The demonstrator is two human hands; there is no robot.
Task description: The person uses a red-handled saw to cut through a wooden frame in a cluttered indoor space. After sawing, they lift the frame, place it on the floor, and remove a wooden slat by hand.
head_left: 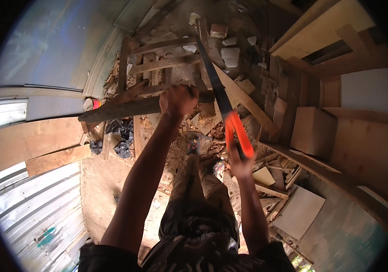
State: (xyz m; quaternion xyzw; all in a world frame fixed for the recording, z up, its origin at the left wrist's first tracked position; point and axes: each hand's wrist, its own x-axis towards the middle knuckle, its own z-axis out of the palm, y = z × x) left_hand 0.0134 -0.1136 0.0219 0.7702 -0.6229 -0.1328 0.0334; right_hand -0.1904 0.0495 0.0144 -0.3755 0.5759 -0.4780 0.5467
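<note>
My right hand [240, 159] is wrapped round the orange handle of a hand saw [218, 88]. Its dark blade points away from me, up and slightly left, and passes by the right end of a dark wooden plank [130, 110]. Whether the teeth touch the wood I cannot tell. My left hand [179, 99] is closed over the plank near that end. The plank lies across a rough wooden frame [167, 63] with several slats.
A pale board [248, 102] slants just right of the blade. Wood scraps [278, 174] and a wooden cabinet [314, 131] are at the right. Black plastic bags [123, 138] and a small can [89, 104] lie left. Stone blocks [230, 56] sit at the far side.
</note>
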